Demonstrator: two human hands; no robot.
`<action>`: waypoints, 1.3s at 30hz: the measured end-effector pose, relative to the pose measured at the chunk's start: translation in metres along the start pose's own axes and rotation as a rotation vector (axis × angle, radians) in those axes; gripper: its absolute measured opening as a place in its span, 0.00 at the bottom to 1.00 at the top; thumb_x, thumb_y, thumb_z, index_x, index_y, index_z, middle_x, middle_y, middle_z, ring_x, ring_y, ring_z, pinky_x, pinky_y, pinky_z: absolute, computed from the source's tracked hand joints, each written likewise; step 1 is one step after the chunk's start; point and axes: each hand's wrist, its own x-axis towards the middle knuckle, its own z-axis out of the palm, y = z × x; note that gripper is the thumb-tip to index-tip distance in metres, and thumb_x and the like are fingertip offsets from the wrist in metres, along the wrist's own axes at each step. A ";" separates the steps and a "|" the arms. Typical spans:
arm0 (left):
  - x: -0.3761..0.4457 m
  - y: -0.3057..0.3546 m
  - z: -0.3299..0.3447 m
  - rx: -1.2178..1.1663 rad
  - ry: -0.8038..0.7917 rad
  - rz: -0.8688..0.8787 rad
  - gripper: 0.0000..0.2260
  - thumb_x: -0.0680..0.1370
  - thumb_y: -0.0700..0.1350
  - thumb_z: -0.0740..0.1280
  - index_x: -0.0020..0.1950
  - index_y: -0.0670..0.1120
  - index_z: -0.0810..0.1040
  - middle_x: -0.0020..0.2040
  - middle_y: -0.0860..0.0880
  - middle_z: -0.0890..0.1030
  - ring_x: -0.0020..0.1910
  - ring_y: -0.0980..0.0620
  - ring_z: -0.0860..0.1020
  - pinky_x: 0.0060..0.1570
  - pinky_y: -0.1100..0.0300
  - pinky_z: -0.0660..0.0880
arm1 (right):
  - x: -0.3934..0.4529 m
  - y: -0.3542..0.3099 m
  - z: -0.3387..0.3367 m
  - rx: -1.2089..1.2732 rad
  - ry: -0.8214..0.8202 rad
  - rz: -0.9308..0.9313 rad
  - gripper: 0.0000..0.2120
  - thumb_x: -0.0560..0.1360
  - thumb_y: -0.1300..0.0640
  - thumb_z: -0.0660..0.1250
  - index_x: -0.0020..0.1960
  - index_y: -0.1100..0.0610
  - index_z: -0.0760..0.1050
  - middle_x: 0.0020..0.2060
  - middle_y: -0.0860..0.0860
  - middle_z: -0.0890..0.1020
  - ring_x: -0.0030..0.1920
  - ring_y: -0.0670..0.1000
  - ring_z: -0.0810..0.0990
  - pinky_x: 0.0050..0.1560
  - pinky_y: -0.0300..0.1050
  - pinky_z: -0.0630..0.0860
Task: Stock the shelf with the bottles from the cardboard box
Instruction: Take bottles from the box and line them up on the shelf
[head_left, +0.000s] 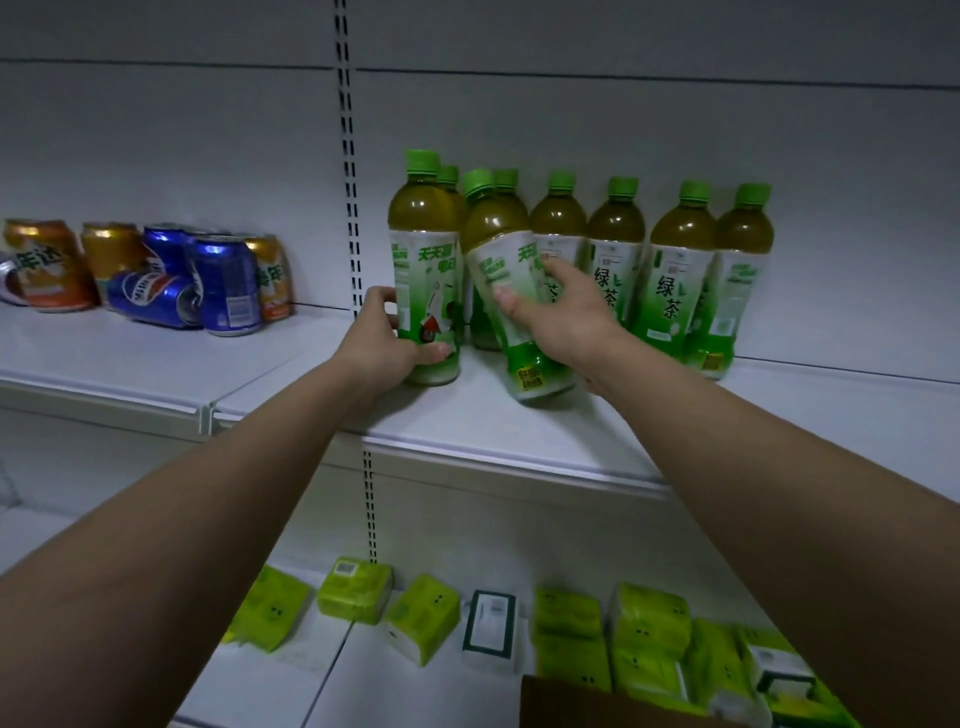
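Observation:
Several green-tea bottles with green caps stand in a row on the white shelf (519, 431). My left hand (387, 343) grips the lower part of an upright bottle (423, 244) at the row's left end. My right hand (558, 317) holds a second bottle (501, 260) that leans to the left, its base resting on the shelf. More bottles (680, 270) stand upright behind and to the right. A corner of the cardboard box (582, 701) shows at the bottom edge.
Orange and blue drink cans (156, 275) sit on the shelf's left section, some lying on their sides. The lower shelf holds green tissue packs (644, 639). A slotted upright (350, 156) divides the two shelf bays.

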 end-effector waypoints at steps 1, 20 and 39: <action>0.007 -0.003 -0.001 0.019 0.026 0.000 0.33 0.70 0.40 0.76 0.69 0.47 0.63 0.54 0.51 0.75 0.53 0.51 0.76 0.56 0.56 0.75 | 0.005 0.003 0.005 0.004 0.014 -0.011 0.33 0.74 0.47 0.70 0.75 0.51 0.62 0.69 0.51 0.73 0.67 0.55 0.74 0.66 0.53 0.73; 0.047 -0.035 0.002 0.072 0.009 0.116 0.29 0.72 0.46 0.74 0.71 0.54 0.66 0.64 0.52 0.77 0.61 0.51 0.77 0.62 0.48 0.75 | 0.055 0.047 0.082 0.246 0.190 -0.118 0.30 0.77 0.54 0.67 0.73 0.48 0.57 0.70 0.51 0.69 0.69 0.53 0.69 0.71 0.56 0.67; 0.041 -0.030 0.001 0.076 0.079 0.088 0.33 0.71 0.46 0.75 0.73 0.54 0.66 0.56 0.50 0.78 0.53 0.52 0.77 0.55 0.54 0.78 | 0.061 0.057 0.083 0.138 0.258 -0.140 0.32 0.75 0.55 0.68 0.74 0.47 0.57 0.71 0.49 0.67 0.72 0.52 0.65 0.72 0.58 0.65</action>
